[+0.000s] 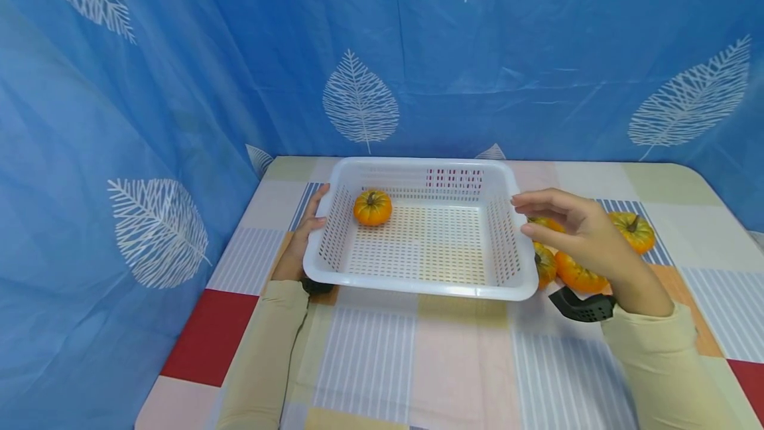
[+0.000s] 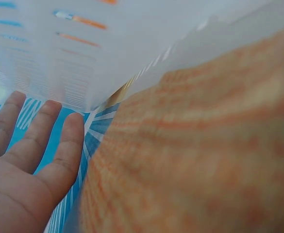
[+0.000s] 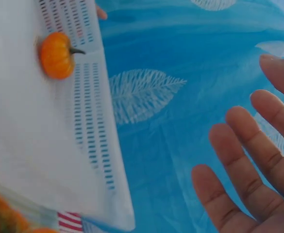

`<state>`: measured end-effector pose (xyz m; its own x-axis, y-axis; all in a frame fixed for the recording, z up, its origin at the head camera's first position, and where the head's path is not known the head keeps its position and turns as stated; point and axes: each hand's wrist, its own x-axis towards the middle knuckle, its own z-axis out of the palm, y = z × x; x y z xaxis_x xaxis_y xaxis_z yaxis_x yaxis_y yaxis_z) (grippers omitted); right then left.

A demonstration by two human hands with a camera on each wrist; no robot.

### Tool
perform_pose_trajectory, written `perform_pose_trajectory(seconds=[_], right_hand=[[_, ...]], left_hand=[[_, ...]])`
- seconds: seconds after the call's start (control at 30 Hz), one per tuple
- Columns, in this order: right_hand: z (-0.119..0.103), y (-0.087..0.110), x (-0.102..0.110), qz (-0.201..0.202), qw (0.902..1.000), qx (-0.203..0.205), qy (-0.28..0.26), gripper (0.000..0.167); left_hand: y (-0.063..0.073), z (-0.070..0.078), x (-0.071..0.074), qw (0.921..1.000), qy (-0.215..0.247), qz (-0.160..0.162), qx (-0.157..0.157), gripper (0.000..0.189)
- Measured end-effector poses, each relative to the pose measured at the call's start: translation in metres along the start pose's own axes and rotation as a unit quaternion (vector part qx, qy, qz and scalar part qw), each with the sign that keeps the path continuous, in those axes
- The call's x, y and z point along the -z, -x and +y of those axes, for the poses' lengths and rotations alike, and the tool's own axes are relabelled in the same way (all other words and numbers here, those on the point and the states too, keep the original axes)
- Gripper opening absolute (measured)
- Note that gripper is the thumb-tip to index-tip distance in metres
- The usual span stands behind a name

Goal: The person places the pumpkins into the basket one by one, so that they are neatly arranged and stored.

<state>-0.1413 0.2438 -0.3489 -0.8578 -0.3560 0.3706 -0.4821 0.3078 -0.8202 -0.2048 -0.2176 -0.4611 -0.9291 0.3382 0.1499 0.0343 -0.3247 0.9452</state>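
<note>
A white plastic basket [image 1: 418, 287] with slotted walls is on the table, one small orange pumpkin [image 1: 373, 208] in its far left part. At the basket's left wall, my left hand [image 1: 301, 237] has its thumb at the rim; in the left wrist view its fingers [image 2: 66, 150] are straight and spread beside the slotted wall. My right hand [image 1: 573, 224] hovers by the right rim, thumb and fingers apart with nothing between them. Several more pumpkins [image 1: 634, 232] lie around and beneath that hand, partly hidden by it and the basket.
A patchwork-patterned tablecloth [image 1: 370, 357] covers the table. Blue curtains [image 1: 418, 85] with white leaf prints hang behind it and along its left side. A dark wrist device [image 1: 581, 307] sits on the right wrist, close to the pumpkins.
</note>
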Motion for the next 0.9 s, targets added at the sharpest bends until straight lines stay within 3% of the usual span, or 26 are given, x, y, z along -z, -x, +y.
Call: perform_pose_trajectory(seconds=[0.13, 0.53, 0.73, 0.9], right_hand=[[0.004, 0.006, 0.001, 0.009, 0.9999, 0.007, 0.002, 0.043], [0.023, 0.022, 0.008, 0.029, 0.9973, 0.037, -0.057, 0.036], [0.031, 0.029, 0.016, 0.033, 0.9979, 0.037, -0.041, 0.036], [0.038, 0.036, 0.023, 0.029, 0.9991, 0.031, 0.003, 0.042]], left_hand=[[0.001, 0.001, 0.0, 1.0, -0.006, -0.001, 0.0, 0.073], [0.002, 0.002, 0.0, 0.9998, -0.015, 0.005, 0.008, 0.076], [0.0, 0.001, 0.0, 1.0, -0.008, 0.002, 0.005, 0.074], [0.0, 0.001, 0.0, 0.9998, -0.018, 0.004, 0.007, 0.076]])
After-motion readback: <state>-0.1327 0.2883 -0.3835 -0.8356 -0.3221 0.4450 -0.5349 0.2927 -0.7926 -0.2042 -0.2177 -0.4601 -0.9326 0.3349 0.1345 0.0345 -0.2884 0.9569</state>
